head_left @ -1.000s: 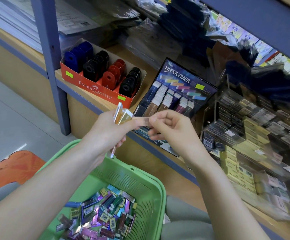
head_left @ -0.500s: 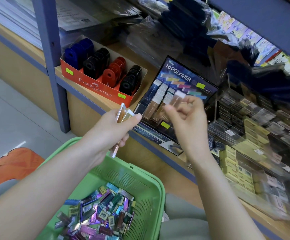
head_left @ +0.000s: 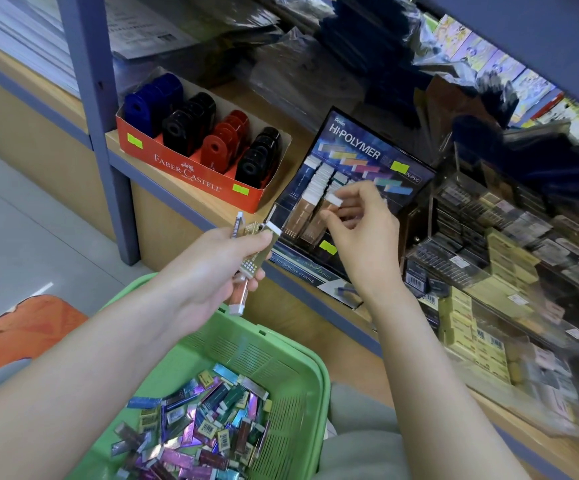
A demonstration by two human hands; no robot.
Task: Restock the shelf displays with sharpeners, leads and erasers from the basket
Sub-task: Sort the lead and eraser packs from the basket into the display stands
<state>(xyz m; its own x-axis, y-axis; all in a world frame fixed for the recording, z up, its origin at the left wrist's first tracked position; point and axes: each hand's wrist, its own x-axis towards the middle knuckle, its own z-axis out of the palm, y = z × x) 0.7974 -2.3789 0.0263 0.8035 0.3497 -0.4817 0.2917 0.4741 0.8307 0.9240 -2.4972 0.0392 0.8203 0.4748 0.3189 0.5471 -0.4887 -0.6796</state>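
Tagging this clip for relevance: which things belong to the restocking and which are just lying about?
Job: basket; loose erasers in it; eraser bundle gripped by left hand; single eraser pinched by right hand; Hi-Polymer display; sharpener box.
Lying about: floor mat; papers behind the post.

An orange mat lies on the grey floor; plastic-wrapped papers top left, colourful booklets top right.

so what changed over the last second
The right hand pulled one eraser off the bundle in the left hand and carried it forward and right to the Hi-Polymer display, where it now pinches it over a brown row. The left hand still grips the bundle; the basket and sharpener box stayed put.
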